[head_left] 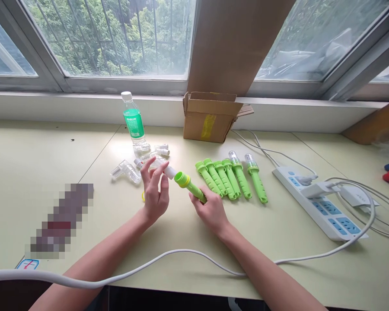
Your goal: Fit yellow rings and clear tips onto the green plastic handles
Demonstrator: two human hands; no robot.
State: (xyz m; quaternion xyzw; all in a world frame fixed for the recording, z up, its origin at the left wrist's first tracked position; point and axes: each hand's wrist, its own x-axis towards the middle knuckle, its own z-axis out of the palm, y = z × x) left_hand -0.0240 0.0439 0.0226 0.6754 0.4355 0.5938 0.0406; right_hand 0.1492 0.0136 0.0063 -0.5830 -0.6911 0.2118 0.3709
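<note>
My right hand grips a green plastic handle with a yellow ring near its open top, tilted up to the left. My left hand pinches a clear plastic cap piece with a white end, held just left of the handle's open mouth. A small yellow ring lies on the table beside my left palm. Several more green handles lie side by side to the right; two of them carry clear tips.
Clear cap pieces lie scattered by a water bottle with a green label. An open cardboard box stands by the window sill. A white power strip lies at the right, its cable crossing the near table edge.
</note>
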